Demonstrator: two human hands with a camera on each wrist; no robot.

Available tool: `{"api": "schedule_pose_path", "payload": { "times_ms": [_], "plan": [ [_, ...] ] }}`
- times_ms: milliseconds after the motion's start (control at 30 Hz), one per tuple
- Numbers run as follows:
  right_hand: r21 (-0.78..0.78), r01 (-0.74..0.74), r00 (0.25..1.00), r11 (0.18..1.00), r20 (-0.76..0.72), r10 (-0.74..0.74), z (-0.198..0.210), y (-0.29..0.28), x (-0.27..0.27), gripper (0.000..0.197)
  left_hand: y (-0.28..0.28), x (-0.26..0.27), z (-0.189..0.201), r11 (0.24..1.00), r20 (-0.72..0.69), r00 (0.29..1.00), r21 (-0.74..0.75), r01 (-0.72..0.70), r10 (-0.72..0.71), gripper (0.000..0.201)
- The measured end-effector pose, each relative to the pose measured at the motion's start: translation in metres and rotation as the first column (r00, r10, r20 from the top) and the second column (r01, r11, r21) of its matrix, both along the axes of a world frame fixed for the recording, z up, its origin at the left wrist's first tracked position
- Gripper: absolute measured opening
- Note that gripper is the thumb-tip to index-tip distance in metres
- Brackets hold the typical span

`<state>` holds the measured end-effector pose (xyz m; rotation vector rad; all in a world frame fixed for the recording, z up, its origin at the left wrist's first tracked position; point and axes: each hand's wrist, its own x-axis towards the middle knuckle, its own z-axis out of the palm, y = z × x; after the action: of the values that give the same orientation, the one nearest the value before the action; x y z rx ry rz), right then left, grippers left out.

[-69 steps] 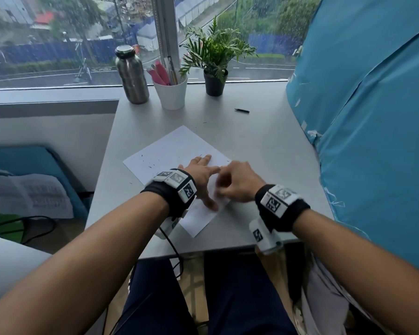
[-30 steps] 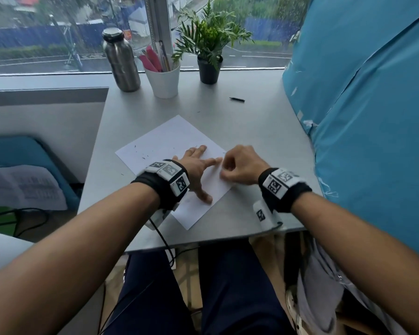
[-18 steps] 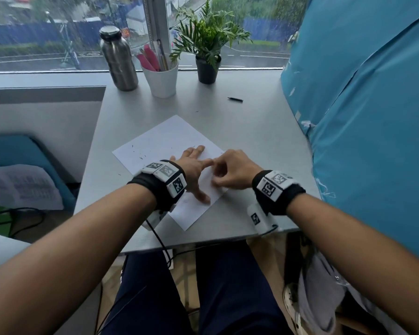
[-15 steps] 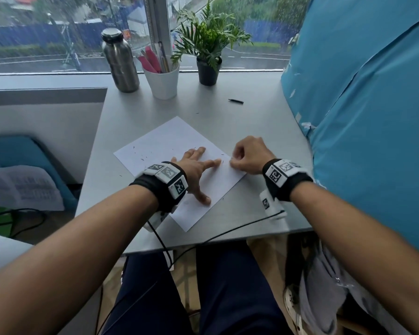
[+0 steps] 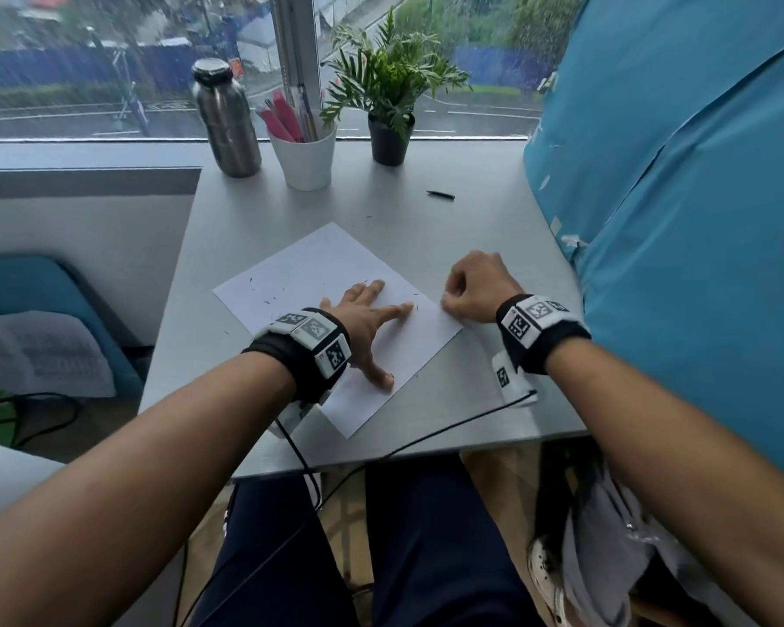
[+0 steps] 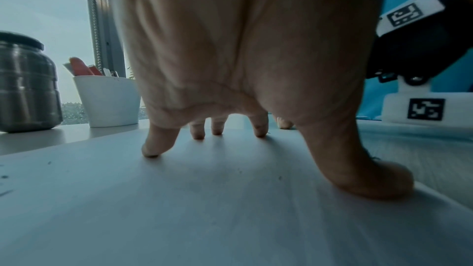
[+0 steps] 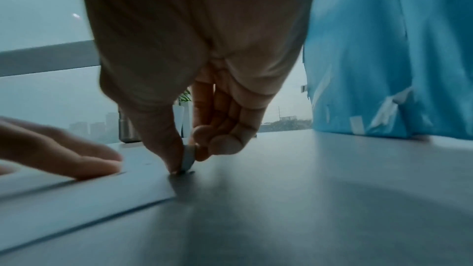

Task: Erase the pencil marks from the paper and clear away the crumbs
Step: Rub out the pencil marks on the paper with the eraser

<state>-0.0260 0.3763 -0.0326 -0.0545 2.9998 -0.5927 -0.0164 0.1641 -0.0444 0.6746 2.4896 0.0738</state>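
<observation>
A white sheet of paper (image 5: 318,273) lies askew on the grey table (image 5: 494,228), with small dark crumbs (image 5: 270,300) scattered over its left part. My left hand (image 5: 383,330) presses flat on the sheet with fingers spread; in the left wrist view the left hand (image 6: 238,108) stands on its fingertips (image 6: 151,150) and thumb. My right hand (image 5: 446,303) is at the paper's right edge. In the right wrist view the right hand (image 7: 190,156) pinches a small grey eraser (image 7: 187,162) between thumb and forefinger, its tip touching down right at the sheet's edge (image 7: 153,199).
At the back by the window stand a steel bottle (image 5: 225,124), a white cup of pens (image 5: 306,162) and a potted plant (image 5: 388,97). A short black pen-like thing (image 5: 440,195) lies beyond the paper. Blue cloth (image 5: 675,219) walls off the right side. A black cable (image 5: 426,441) crosses the front edge.
My right hand has slid with the eraser from beside the left hand's fingers out to the paper's right edge. The left hand has kept pressing on the sheet.
</observation>
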Motion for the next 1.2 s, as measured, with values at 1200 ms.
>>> {"api": "schedule_pose_path", "payload": {
  "times_ms": [1200],
  "plan": [
    [-0.056,0.032,0.999,0.998,0.025,-0.03,0.004,-0.002,0.0,0.01,-0.003,0.002,-0.006,1.0,0.012,1.0,0.012,-0.008,0.007,0.136]
  ]
}}
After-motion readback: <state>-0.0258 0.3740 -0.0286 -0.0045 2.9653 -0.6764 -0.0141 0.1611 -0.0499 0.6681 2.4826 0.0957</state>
